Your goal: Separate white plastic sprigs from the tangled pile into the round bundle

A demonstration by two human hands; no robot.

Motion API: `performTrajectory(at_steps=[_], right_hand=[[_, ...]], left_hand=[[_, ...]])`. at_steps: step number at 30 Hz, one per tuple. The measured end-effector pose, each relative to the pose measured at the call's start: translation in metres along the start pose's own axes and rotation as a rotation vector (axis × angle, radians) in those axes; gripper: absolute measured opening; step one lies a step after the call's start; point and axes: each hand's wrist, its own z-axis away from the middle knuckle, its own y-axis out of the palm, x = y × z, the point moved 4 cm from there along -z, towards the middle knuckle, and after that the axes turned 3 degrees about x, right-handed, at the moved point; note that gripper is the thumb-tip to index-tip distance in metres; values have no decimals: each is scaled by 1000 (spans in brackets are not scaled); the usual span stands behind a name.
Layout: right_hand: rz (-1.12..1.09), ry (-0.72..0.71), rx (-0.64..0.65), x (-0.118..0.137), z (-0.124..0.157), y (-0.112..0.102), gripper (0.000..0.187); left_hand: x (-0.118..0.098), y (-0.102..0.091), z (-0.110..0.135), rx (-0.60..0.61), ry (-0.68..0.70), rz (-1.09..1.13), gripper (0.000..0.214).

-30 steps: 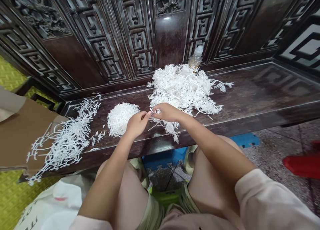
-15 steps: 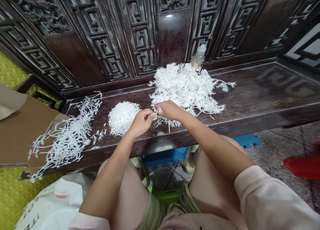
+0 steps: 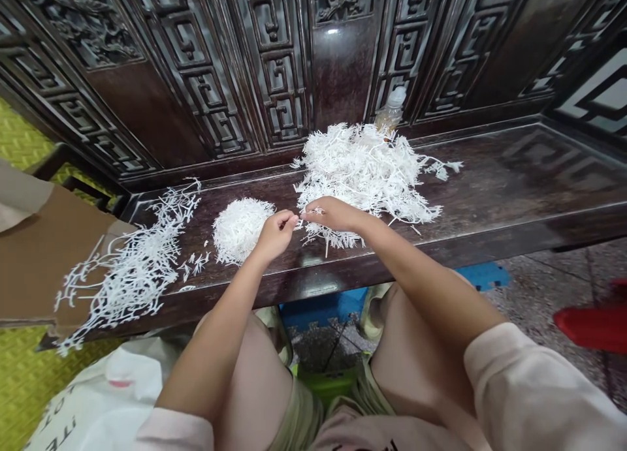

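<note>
My left hand [image 3: 275, 235] and my right hand [image 3: 330, 215] meet over the dark wooden bench seat [image 3: 494, 177], their fingertips almost touching. Each pinches a thin white branching sprig [image 3: 313, 217]. A loose bunch of sprigs [image 3: 333, 239] trails below my right hand. Behind it lies a large white heap of sprigs [image 3: 362, 170]. A dense round white ball of fine sprigs [image 3: 240, 232] sits just left of my left hand. Farther left, a looser spread of sprigs [image 3: 140, 268] runs over the bench edge.
Carved dark wood panels [image 3: 274, 66] rise behind the bench, and a plastic bottle [image 3: 392, 108] stands behind the heap. Brown cardboard [image 3: 44, 255] lies at the left, a white sack [image 3: 98, 399] below it. A blue mat [image 3: 484, 276] and a red object [image 3: 595, 327] are on the floor.
My hands have drawn slightly apart, and the bunch below my right hand has risen and shortened. The whole view has shifted slightly.
</note>
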Motion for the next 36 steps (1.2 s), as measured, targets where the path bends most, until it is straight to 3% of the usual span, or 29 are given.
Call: performTrajectory(at_steps=[6, 9, 11, 12, 14, 16, 20, 23, 27, 31, 34, 36], right_hand=[[291, 54, -120, -15, -7, -4, 26], [355, 369, -251, -53, -1, -23, 22], [317, 608, -245, -79, 8, -34, 33], [302, 634, -244, -86, 12, -38, 40], [211, 618, -185, -87, 16, -37, 47], [54, 516, -87, -73, 15, -28, 48], [-227, 328, 17, -32, 9, -8, 46], [-343, 342, 38, -19, 7, 1, 51], [-392, 328, 91, -15, 6, 6, 49], [-373, 297, 146, -11, 8, 9, 40], [-335, 288, 96, -9, 9, 7, 35], [-313, 265, 48, -7, 8, 5, 32]], left_hand=[[-8, 2, 1, -56, 34, 91, 31], [-31, -5, 15, -40, 127, 108, 33], [-39, -16, 22, -90, 176, 42, 33], [-37, -23, 23, -151, 166, -27, 32], [-18, -40, 20, -295, 64, -203, 31], [14, -54, 11, -355, -118, -377, 31], [81, -68, 0, -231, -502, -612, 30], [102, -69, 3, -210, -654, -680, 29], [104, -64, 5, -244, -703, -681, 23], [95, -64, 4, -390, -674, -643, 30], [72, -56, -1, -420, -478, -562, 27], [51, -42, -4, -305, -279, -399, 31]])
